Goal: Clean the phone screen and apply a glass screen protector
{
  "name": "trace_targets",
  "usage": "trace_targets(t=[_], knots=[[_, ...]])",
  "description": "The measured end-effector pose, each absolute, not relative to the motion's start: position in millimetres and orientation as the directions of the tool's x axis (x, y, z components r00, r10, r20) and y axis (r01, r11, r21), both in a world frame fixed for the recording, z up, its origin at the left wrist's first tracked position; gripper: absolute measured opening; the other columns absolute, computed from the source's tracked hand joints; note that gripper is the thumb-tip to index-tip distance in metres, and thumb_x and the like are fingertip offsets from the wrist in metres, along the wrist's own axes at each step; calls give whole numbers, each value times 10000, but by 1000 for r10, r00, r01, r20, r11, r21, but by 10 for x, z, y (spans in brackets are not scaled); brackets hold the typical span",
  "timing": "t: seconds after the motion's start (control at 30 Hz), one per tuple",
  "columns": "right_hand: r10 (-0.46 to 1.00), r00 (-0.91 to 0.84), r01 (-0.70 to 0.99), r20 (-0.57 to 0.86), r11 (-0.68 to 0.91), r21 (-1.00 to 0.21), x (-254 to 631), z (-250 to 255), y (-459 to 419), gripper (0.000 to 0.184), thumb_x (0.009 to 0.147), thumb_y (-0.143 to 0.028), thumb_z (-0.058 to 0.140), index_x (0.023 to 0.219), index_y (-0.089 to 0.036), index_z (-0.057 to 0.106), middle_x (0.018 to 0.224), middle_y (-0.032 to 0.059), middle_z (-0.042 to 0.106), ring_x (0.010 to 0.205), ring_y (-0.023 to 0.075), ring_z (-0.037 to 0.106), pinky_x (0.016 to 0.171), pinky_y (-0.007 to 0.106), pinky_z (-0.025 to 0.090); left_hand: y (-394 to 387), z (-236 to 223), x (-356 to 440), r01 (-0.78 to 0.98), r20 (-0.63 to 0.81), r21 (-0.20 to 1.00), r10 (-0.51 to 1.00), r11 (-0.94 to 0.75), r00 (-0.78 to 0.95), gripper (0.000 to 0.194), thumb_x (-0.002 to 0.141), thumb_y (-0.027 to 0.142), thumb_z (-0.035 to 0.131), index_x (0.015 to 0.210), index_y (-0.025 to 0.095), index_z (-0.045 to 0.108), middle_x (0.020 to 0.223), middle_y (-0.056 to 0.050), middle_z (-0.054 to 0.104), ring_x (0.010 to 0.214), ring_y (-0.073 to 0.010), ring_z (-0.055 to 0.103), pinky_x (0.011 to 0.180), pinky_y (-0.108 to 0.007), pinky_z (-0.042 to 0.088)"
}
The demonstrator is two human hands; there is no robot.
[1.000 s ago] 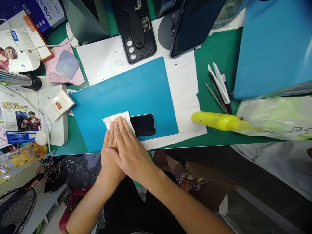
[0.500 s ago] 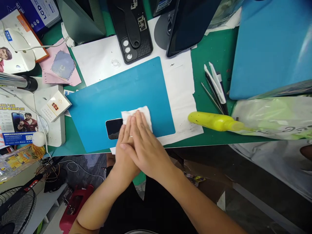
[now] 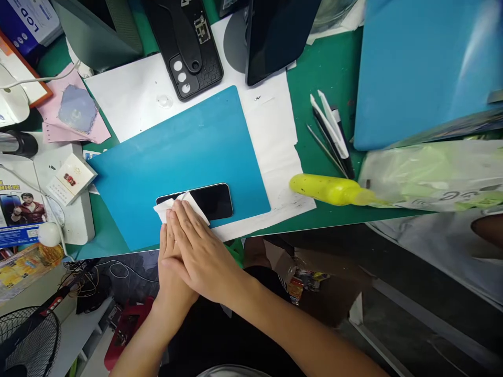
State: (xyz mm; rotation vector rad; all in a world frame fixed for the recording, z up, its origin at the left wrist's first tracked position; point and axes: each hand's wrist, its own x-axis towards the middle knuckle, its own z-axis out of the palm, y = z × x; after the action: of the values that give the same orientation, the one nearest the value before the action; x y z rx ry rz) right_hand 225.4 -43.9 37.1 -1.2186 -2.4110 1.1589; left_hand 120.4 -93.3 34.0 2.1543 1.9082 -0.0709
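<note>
A black-screened smartphone point(image 3: 218, 201) lies on the blue mat point(image 3: 188, 152), its left part covered by a folded white tissue point(image 3: 196, 206). Both hands press that tissue down against the screen. My right hand point(image 3: 200, 251) overlaps my left hand point(image 3: 168, 267), with its straight fingers closed together and the tips on the tissue. Beneath it, the left hand's fingers are also together and hold the tissue at its near side; their tips are partly hidden.
A black phone case point(image 3: 192, 57) and a dark screen on a stand point(image 3: 275, 39) are at the back. A yellow bottle point(image 3: 326, 189) and several pen-like tools point(image 3: 330, 133) lie to the right. On the left are a cigarette box point(image 3: 71, 178) and pink paper point(image 3: 58, 118).
My hands and the tissue have slid left along the phone. The phone's right part is now uncovered, and its left part is covered. The whole view has shifted somewhat.
</note>
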Motion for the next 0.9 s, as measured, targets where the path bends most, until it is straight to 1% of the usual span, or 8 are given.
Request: trace_targets(t=[0.1,0.17,0.3,0.37,0.43,0.63,0.73,0.9], knots=[[758,-632,605,-159,354,-713,2357,376,-485,891,1025,-461,537,1620,82,154,1705,285,137,1614,370,41,1322,523,238,-937,348,1326,975,-231,202,963,-91,138,668,1102,324,334,1695,203,51,1720,-132,285,1568,-327,346,1307,-509,290],[778,-608,616,-157,338,-712,2454,367,-478,905,1037,-443,515,1630,74,67,1704,292,138,1616,357,29,1315,532,255,-891,340,1439,968,-231,226,959,-112,165,687,1095,322,357,1695,185,52,1716,-140,293,1577,-335,323,1303,-514,301],[821,-549,627,-159,279,-727,2675,327,-396,891,1063,-414,459,1651,-42,-97,1733,232,51,1622,333,40,1294,568,289,-718,311,1694,966,-240,212,951,-146,196,663,1081,240,353,1684,108,113,1718,-152,285,1598,-324,271,1309,-488,300],[836,-526,633,-157,261,-729,2748,304,-361,870,1068,-414,447,1661,-100,-107,1746,186,3,1623,332,60,1283,580,305,-633,291,1769,968,-247,183,945,-171,214,632,1077,225,345,1669,78,182,1724,-147,269,1601,-316,264,1307,-470,310],[851,-501,645,-155,248,-723,2773,285,-359,853,1073,-426,429,1665,-114,-100,1751,168,-7,1624,335,71,1276,595,303,-581,271,1780,964,-236,171,941,-205,242,628,1069,221,357,1660,67,210,1725,-137,273,1608,-294,249,1299,-445,334],[876,-454,708,-162,244,-663,2633,290,-473,826,1082,-457,382,1664,-80,-66,1752,183,-4,1624,362,68,1276,620,275,-606,283,1588,931,-243,212,907,-297,345,716,1041,322,448,1658,49,207,1735,-139,243,1618,-298,216,1292,-428,343],[865,-473,707,-164,262,-657,2476,296,-467,827,1083,-463,367,1661,-82,-87,1751,186,-17,1621,369,81,1280,619,275,-634,310,1445,946,-268,175,911,-273,313,714,1044,322,458,1664,78,203,1731,-135,256,1616,-297,226,1292,-450,335],[810,-572,652,-134,349,-673,2088,292,-392,871,1076,-476,386,1647,-89,-145,1749,184,-19,1620,372,62,1287,603,284,-693,327,1084,970,-262,148,938,-194,228,697,1079,331,385,1681,114,111,1732,-136,248,1613,-321,229,1286,-542,313]])
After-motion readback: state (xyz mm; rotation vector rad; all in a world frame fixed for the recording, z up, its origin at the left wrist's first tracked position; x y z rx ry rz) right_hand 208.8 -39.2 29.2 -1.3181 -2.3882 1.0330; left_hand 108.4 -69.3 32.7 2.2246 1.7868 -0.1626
